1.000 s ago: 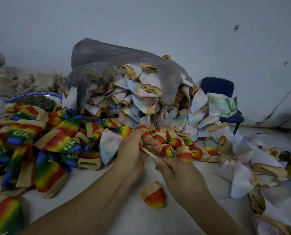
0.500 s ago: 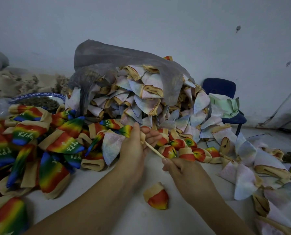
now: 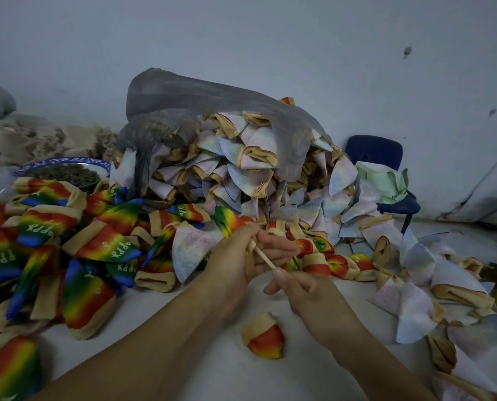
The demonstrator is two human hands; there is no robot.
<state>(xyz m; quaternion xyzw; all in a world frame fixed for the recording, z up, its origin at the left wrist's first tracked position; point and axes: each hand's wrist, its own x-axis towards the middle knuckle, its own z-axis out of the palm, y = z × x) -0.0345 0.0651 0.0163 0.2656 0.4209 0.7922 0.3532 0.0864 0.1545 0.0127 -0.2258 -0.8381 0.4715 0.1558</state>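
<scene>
The left hand (image 3: pixel 235 264) is curled round a rainbow cone (image 3: pixel 228 221) above the middle of the worktop (image 3: pixel 160 308). Its thumb and fingers close on the cone's tan open end, and the coloured tip pokes out past the knuckles. The right hand (image 3: pixel 308 293) sits just right of it and closer to the near edge. It pinches the near end of a thin stick (image 3: pixel 264 257) between thumb and forefinger, with the other fingers folded under.

What matters here is the line between the two hands. The stick's long axis runs from the right hand's pinch up and to the left, toward the far left corner. Its far end goes into the cone's mouth inside the left hand's grip, and how deep it reaches is hidden. Only a short bare length of stick shows, so the hands are near but apart.

The cone's long axis roughly follows the same line. Its mouth faces the right hand and its tip points toward the far left corner. Judging from that, any push should travel straight along the stick, away from the right hand. The left hand, already on the cone, would brace it.

A small rolled piece (image 3: pixel 263 338) lies by the near edge, apart from both hands. Rainbow cones (image 3: pixel 105 244) cover the left side, and a pale pile (image 3: pixel 250 175) spills from a grey bag (image 3: pixel 183 94) at the far edge.
</scene>
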